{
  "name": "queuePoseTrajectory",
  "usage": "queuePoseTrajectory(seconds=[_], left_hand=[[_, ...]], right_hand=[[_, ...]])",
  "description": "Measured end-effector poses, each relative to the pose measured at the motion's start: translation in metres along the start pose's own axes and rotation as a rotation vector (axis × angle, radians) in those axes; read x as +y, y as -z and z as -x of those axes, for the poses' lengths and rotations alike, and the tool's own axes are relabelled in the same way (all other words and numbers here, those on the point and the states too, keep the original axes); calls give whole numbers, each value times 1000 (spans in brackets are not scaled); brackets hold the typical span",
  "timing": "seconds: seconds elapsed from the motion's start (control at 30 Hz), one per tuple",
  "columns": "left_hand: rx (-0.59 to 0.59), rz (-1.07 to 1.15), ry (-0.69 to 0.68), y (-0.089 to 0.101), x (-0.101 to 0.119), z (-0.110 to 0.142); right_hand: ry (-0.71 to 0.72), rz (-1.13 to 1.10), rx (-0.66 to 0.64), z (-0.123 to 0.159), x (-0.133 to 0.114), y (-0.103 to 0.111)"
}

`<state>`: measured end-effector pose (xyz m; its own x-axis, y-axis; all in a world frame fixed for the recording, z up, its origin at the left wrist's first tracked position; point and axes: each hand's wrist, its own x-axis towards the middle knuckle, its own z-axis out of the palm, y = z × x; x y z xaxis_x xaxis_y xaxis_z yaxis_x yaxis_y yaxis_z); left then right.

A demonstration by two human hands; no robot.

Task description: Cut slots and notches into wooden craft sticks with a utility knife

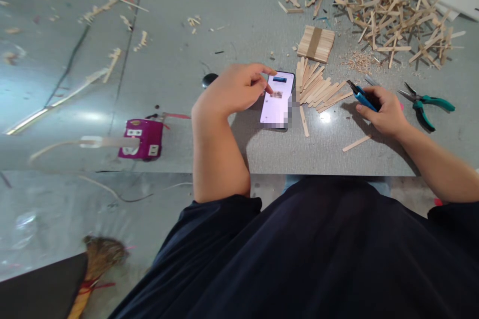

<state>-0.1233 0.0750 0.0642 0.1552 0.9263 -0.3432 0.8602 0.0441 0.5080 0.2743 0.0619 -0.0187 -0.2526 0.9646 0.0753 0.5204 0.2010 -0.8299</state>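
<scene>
My left hand (pixel 241 84) is over a smartphone (pixel 275 107) that lies on the table with its screen lit. Its fingers are apart, with the fingertips at the screen, and it grips nothing. In my right hand (pixel 383 112) is a blue utility knife (pixel 363 98), its dark tip pointing up and left. Fanned-out craft sticks (pixel 318 90) lie between the phone and the knife. Just below the right hand is a single craft stick (pixel 357 143). Teal-handled pliers (pixel 422 104) rest open to the right of that hand.
A banded bundle of craft sticks (pixel 325 46) lies behind the loose ones. Crossed sticks form a large pile (pixel 404 17) at the back right, near wood shavings (pixel 361 61). On the left stands a magenta power adapter (pixel 154 132) with a cord. A broom (pixel 99 259) is below the table edge.
</scene>
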Motion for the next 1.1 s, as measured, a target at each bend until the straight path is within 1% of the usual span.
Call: queuePoseTrajectory(seconds=[0.1, 0.37, 0.6, 0.8, 0.97, 1.1], left_hand=[[35, -43, 6, -1, -2, -1], [33, -6, -25, -2, -6, -4], [42, -3, -8, -3, -8, -5], [114, 5, -54, -4, -9, -5], [15, -45, -15, -3, -3, -3], [38, -52, -31, -4, -4, -4]], right_hand=[[1, -6, -3, 0, -1, 0], [5, -4, 7, 0, -3, -1], [3, 9, 4, 0, -3, -1], [3, 17, -2, -1, -3, 0], [3, 22, 14, 0, -2, -1], [8, 26, 1, 0, 0, 0]])
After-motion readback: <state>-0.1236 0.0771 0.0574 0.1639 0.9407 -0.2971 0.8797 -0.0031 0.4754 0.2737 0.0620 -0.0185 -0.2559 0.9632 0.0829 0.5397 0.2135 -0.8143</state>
